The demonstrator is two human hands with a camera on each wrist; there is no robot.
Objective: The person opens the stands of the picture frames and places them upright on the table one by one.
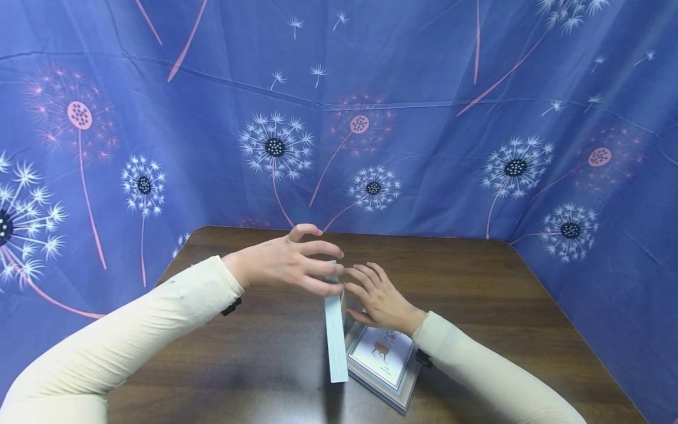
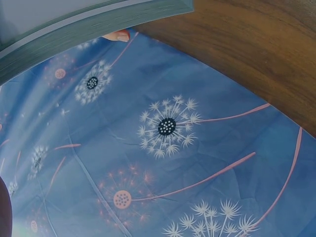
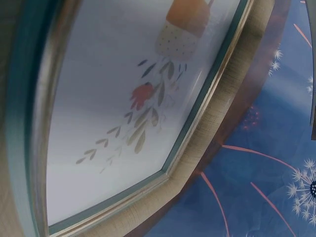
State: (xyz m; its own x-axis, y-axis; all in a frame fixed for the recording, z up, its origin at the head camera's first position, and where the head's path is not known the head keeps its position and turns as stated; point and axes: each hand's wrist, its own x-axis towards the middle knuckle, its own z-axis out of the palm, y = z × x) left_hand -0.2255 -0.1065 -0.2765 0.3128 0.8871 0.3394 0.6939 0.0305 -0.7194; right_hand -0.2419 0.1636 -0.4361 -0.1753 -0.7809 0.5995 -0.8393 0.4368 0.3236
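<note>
A pale-edged picture frame (image 1: 336, 344) stands on edge on the table, its narrow side toward me in the head view. My left hand (image 1: 286, 263) reaches over its far top end from the left, fingers spread and bent across the edge; the thumb is hidden. From the right, my right hand (image 1: 382, 303) has loosely curved fingers close against the frame, contact unclear. Below that hand lies a second picture frame (image 1: 385, 365) with a brown figure and flowers. The right wrist view shows a framed print (image 3: 113, 113) with leaves and a red flower.
A brown wooden table (image 1: 249, 365) carries both frames, the flat one lying right beside the upright one's base. Behind and around the table hangs a blue curtain (image 1: 222, 159) with dandelion patterns.
</note>
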